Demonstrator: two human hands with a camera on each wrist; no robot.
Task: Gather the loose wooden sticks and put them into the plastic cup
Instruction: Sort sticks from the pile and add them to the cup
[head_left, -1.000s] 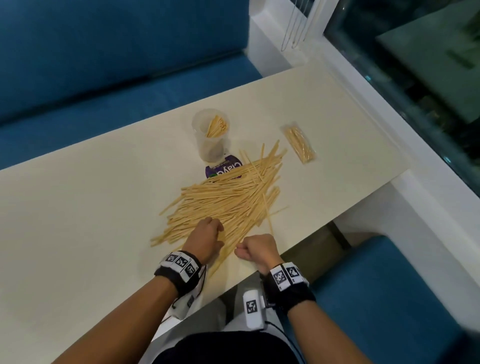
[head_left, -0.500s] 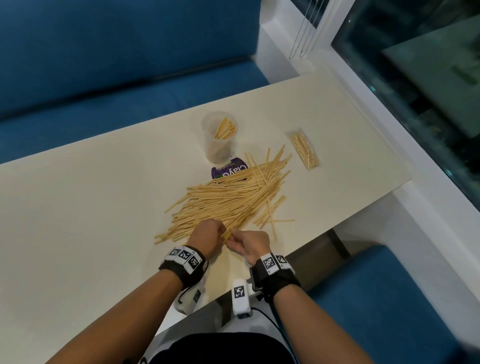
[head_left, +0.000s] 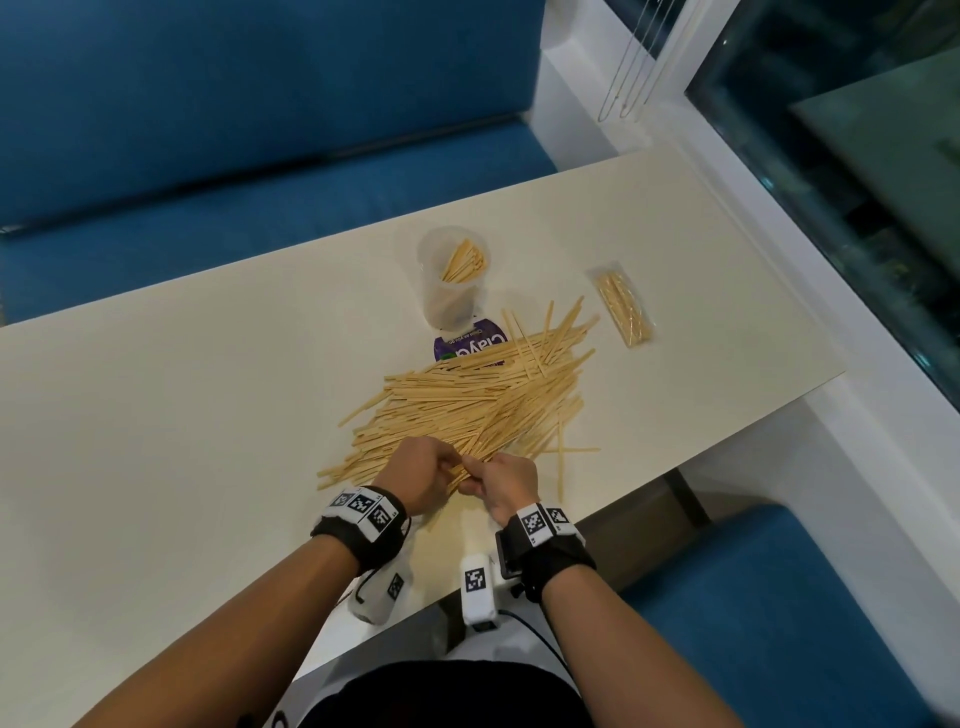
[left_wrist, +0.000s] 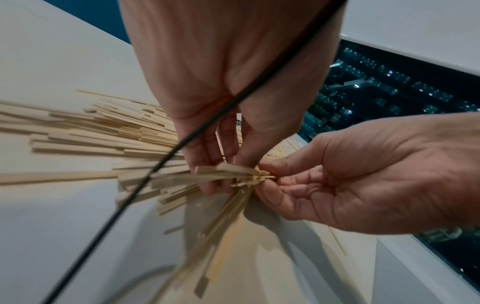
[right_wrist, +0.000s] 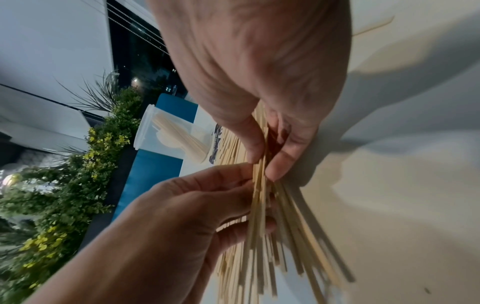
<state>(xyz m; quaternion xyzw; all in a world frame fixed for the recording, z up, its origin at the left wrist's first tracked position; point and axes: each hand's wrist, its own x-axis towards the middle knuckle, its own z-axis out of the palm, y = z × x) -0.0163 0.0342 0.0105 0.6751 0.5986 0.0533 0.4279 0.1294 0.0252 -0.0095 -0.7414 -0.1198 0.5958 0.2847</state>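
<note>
The right hand (right_wrist: 259, 86) reaches in from the top, its thumb and fingers pinching a bunch of thin pale wooden sticks (right_wrist: 262, 216) that fans out over the cream surface (right_wrist: 402, 205). The left hand (right_wrist: 187, 209) comes in from the lower left and grips the same bunch from the other side. Beyond them stands a clear plastic cup (right_wrist: 166, 135) already holding sticks, beside a blue cushioned seat (right_wrist: 148, 174) and green and yellow foliage (right_wrist: 64, 195).

Pale, matt wooden sticks (head_left: 483, 405) lie on a smooth cream counter (head_left: 182, 415) beside a translucent frosted plastic cup (head_left: 453, 291).
</note>
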